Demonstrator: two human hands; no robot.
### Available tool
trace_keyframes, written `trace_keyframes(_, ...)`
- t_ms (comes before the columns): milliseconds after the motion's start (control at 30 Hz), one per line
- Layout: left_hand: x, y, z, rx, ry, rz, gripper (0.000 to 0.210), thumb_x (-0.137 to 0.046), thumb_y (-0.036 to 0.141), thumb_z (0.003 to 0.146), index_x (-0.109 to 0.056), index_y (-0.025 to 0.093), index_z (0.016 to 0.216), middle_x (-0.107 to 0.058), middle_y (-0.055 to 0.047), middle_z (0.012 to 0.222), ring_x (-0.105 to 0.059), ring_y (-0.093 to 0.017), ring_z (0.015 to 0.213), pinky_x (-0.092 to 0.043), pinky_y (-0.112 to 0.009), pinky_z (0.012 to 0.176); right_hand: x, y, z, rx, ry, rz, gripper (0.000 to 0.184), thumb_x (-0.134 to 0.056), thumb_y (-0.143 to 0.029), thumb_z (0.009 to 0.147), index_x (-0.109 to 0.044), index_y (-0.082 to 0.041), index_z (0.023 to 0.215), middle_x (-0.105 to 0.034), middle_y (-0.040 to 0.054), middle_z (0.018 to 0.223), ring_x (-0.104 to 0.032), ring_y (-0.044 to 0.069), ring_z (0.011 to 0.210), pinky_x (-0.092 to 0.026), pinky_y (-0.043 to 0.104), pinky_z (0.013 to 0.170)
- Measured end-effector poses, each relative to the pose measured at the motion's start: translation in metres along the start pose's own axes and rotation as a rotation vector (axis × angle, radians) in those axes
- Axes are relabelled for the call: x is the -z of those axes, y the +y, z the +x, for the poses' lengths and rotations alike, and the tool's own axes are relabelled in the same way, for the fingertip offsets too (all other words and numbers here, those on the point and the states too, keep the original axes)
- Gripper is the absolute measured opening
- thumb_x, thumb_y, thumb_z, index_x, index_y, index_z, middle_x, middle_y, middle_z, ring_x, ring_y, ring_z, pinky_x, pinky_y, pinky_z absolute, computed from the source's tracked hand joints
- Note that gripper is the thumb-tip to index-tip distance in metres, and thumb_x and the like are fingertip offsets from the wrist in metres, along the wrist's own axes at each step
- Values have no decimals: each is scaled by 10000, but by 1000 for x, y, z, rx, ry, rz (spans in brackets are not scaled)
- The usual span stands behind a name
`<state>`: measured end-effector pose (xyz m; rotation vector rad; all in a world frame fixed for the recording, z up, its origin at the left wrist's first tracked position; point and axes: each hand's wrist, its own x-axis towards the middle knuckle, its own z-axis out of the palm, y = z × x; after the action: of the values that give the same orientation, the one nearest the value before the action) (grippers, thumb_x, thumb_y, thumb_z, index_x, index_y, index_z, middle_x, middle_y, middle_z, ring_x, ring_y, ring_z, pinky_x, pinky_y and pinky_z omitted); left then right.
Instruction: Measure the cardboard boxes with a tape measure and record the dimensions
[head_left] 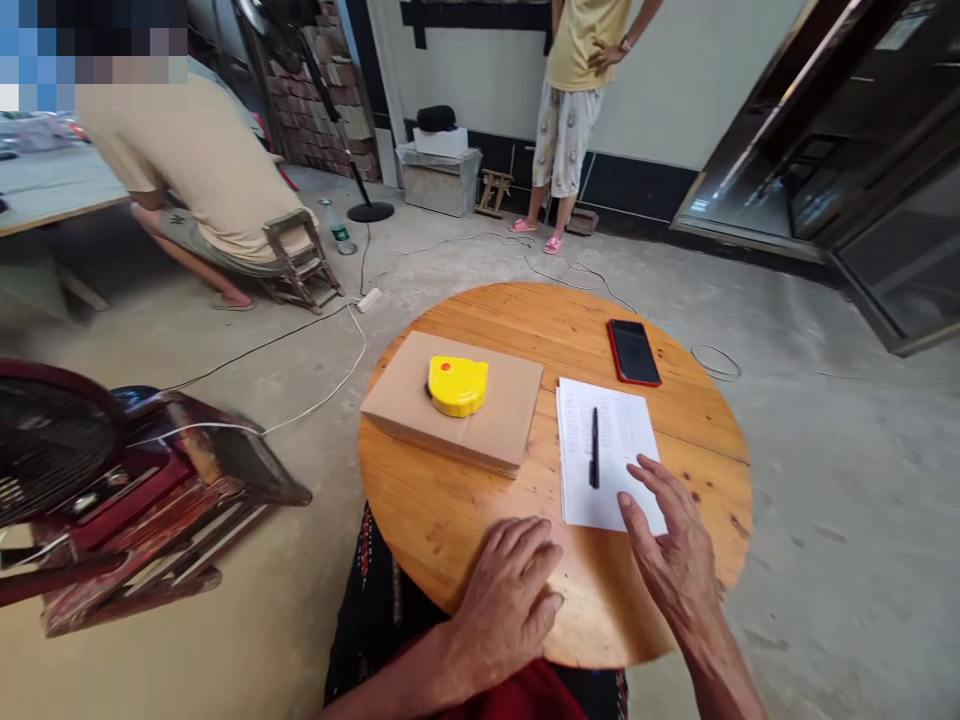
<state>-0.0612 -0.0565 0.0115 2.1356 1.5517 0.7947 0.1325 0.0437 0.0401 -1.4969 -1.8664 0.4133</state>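
Note:
My left hand (510, 595) rests palm down on the round wooden table (450, 510) near its front edge, fingers slightly curled, holding nothing. My right hand (671, 545) lies flat with spread fingers, its fingertips touching the lower right corner of a stack of white paper (622, 440). A black pen (594, 447) lies on the paper. A flat cardboard box (502, 415) sits on the table's left side with a yellow tape measure (456, 384) on top. A black phone in a red case (634, 352) lies at the far right.
A dark red stool with a fan (112, 490) stands left of the table. One person (202, 170) sits on a low wooden stool at the back left; another (574, 90) stands by the far wall. Cables (330, 385) run across the concrete floor.

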Motion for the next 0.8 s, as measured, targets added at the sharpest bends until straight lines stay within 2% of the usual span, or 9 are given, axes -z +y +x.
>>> trace_keyframes(67,7,-2,-6,7,30,-62,319,-554,182,856,-588,200,1172,-589,-69,1327,-503,-221,1245,-370,-408,1118,-4,-34,17,68,-52,30,347,-548,-402,911,-623,-241,1209,-567,131,1384,-562,345,1229,-500,262,402)
trace_keyframes(133,11,-5,-11,1,76,-115,287,-547,164,851,-599,199,1130,-624,-64,1264,-532,-218,1198,-390,-401,1092,-13,-68,38,245,-72,42,360,-561,-371,912,-589,-252,1250,-552,122,1399,-548,326,1255,-600,376,650)
trace_keyframes(200,11,-8,-14,-14,136,-152,243,-539,163,849,-612,195,1078,-652,-64,1199,-563,-222,1134,-423,-404,1047,-29,-101,60,438,-120,34,452,-586,-374,896,-526,-253,1327,-517,129,1433,-497,323,1313,-517,513,957)
trace_keyframes(233,12,-9,-15,-25,168,-165,222,-532,165,848,-618,193,1051,-664,-67,1167,-580,-224,1092,-446,-405,1011,-38,-115,71,498,-172,15,536,-608,-394,878,-479,-244,1377,-480,140,1467,-464,328,1343,-451,543,1035)
trace_keyframes(333,19,-17,-20,-45,304,-181,203,-490,143,858,-633,188,995,-687,-71,1046,-614,-213,959,-497,-383,885,-69,-151,100,566,-346,-96,794,-696,-457,785,-389,-164,1457,-418,205,1509,-431,390,1351,-400,587,1045)
trace_keyframes(400,32,-27,-25,-34,434,-156,227,-468,116,868,-639,184,1002,-681,-75,980,-620,-202,914,-508,-356,840,-83,-164,112,569,-417,-126,783,-716,-431,760,-441,-120,1424,-510,219,1431,-487,405,1286,-396,589,1027)
trace_keyframes(500,64,-51,-29,67,667,-45,243,-492,107,882,-642,185,1056,-663,-80,990,-625,-193,945,-509,-320,861,-85,-164,112,453,-401,15,694,-735,-406,727,-545,-119,1330,-612,187,1320,-548,374,1209,-393,551,1033)
trace_keyframes(633,112,-93,-22,284,852,-13,260,-562,228,898,-639,186,1142,-634,-91,1120,-595,-213,1080,-474,-347,972,-60,-139,90,75,-326,493,605,-750,-477,714,-618,-209,1240,-685,99,1197,-630,301,1042,-486,450,908)
trace_keyframes(800,139,-134,11,632,864,-507,529,-586,440,882,-537,198,1349,-584,-113,1323,-564,-254,1207,-458,-382,1016,-36,-112,61,-246,-173,1068,378,-700,-493,757,-723,-230,1029,-736,37,995,-658,235,887,-528,351,758)
